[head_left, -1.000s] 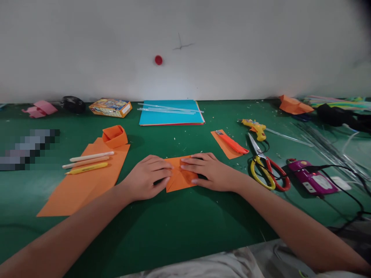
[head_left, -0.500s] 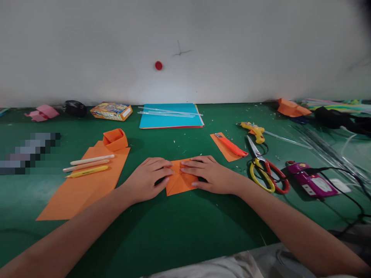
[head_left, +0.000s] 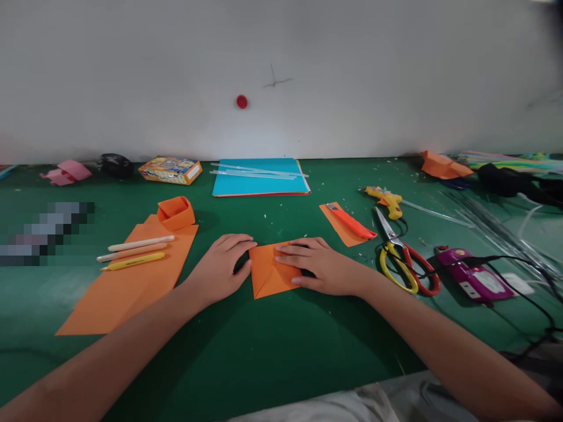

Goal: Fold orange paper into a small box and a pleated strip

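Note:
A folded orange paper square (head_left: 269,271) lies flat on the green table (head_left: 246,357), with crease lines across it. My right hand (head_left: 314,264) rests on its right part, fingers stretched out and slightly apart. At its left edge is my left hand (head_left: 226,264), thumb and fingers apart, with the fingertips beside the paper's edge and nothing held. To the left, a larger orange sheet (head_left: 127,293) carries several pens (head_left: 136,261) and a folded orange paper piece (head_left: 176,213).
An orange cutter (head_left: 349,221) lies on an orange scrap right of centre. Farther right are scissors (head_left: 398,252), a yellow glue gun (head_left: 386,199) and a purple power adapter (head_left: 472,275) with black cables. Blue sheets (head_left: 261,184) and a small box (head_left: 170,170) stand near the wall.
My left hand has slid left off the top of the paper square to its left edge, uncovering the upper left part. My right hand has stayed in place.

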Demonstrator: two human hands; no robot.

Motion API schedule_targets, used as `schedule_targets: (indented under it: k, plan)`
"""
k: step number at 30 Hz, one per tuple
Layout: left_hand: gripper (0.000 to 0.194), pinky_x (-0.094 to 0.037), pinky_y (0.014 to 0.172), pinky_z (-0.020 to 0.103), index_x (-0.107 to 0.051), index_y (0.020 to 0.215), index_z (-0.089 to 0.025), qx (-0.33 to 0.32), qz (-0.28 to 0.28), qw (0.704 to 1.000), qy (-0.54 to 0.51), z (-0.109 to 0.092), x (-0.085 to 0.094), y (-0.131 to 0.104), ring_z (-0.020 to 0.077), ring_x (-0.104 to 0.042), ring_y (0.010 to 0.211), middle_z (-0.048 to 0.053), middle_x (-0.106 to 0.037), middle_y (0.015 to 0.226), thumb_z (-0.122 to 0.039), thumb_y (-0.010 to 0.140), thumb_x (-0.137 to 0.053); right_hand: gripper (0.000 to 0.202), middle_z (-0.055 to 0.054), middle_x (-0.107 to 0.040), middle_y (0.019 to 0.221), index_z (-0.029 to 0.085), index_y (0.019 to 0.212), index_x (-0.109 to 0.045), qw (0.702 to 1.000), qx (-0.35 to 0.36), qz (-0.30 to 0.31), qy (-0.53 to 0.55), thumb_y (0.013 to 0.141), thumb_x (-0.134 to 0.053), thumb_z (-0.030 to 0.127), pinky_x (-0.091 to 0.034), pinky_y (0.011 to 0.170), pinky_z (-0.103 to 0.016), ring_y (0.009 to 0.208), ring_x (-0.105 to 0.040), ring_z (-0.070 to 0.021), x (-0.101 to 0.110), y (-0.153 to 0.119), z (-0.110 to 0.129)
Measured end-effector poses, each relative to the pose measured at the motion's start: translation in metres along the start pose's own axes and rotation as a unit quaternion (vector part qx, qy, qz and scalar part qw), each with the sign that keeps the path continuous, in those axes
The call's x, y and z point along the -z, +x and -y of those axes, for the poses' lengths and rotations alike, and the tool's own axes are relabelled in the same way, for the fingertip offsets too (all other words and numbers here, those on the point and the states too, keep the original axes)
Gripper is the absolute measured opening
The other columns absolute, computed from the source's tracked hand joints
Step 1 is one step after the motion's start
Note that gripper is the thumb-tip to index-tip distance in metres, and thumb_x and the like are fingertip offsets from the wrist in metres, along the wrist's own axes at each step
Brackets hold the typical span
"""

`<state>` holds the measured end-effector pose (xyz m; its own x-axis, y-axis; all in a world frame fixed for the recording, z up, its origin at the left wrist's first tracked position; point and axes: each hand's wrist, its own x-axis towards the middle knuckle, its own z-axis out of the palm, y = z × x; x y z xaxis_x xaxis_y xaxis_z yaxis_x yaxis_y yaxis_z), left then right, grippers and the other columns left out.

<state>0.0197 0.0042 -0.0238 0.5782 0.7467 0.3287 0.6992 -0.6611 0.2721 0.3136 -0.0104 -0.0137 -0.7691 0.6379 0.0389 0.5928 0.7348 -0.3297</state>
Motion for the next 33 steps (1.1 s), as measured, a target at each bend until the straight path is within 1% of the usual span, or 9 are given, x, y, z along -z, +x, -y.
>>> schedule_targets:
  k: [6,12,26,33]
  plan:
    - [0.032,-0.048,0.108,0.049,-0.066,0.119,-0.020,0.019,0.018,1.000,0.013,0.0000,0.0001,0.0010,0.0269,-0.058,0.122,0.010,-0.063,0.131,-0.027,0.094,-0.048,0.054,-0.002,-0.040,0.162,0.028,0.154,-0.043,1.000,-0.004,0.014,-0.006,0.104,-0.048,0.047,-0.030,0.115,-0.055,0.145,-0.035,-0.0299,0.0029,0.0012,0.0009]
    - [0.032,-0.047,0.108,0.049,-0.066,0.118,-0.021,0.019,0.021,1.000,0.005,0.0007,0.0002,0.0006,0.0271,-0.059,0.122,0.009,-0.064,0.130,-0.027,0.093,-0.049,0.054,-0.002,-0.040,0.162,0.032,0.155,-0.041,1.000,-0.002,0.008,0.003,0.103,-0.047,0.047,-0.030,0.115,-0.054,0.145,-0.036,-0.0301,0.0032,0.0005,-0.0003]
    - [0.032,-0.046,0.107,0.049,-0.066,0.120,-0.021,0.016,0.030,0.999,0.001,0.0025,-0.0008,0.0021,0.0266,-0.058,0.122,0.008,-0.064,0.129,-0.028,0.093,-0.049,0.054,-0.003,-0.039,0.162,0.031,0.155,-0.042,1.000,0.002,0.008,0.005,0.104,-0.047,0.049,-0.028,0.116,-0.054,0.145,-0.035,-0.0304,0.0011,0.0006,-0.0029]
    - [0.032,-0.046,0.107,0.050,-0.066,0.120,-0.021,0.016,0.033,0.999,0.000,0.0027,-0.0001,0.0018,0.0271,-0.058,0.122,0.009,-0.065,0.129,-0.029,0.093,-0.048,0.055,-0.003,-0.040,0.162,0.031,0.155,-0.041,1.000,0.002,0.007,0.012,0.103,-0.049,0.046,-0.027,0.116,-0.055,0.145,-0.035,-0.0304,0.0024,0.0005,-0.0022]
